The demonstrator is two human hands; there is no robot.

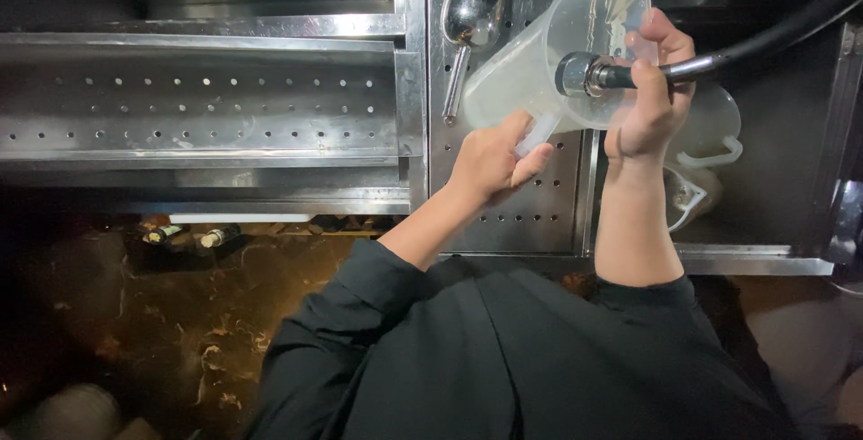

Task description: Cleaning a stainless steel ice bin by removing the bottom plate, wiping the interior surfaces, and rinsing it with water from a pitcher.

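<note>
Hands are up over a shiny metal counter (270,26) in the one view I have, looking down from the head.

My left hand (493,163) is wrapped around the handle of a clear plastic jug (530,71). The jug is tipped on its side, with its open mouth turned to my right. It is held up in the air above a metal panel full of small holes (530,215).

My right hand (654,89) is closed tight around a spray hose (773,31). The hose is black, with a silver nozzle (580,73) at its end. The nozzle points into the open mouth of the jug and sits right at it. I cannot tell if water is coming out.

A metal ladle (472,8) hangs on the holed panel just to the left of the jug. Two more clear jugs (715,130) lie in the sink behind my right hand. On the far left there is a long metal tray with rows of holes (198,107). Below it, on the dark floor, I see two bottles (193,236) lying down. My black sleeves fill the bottom of the view.
</note>
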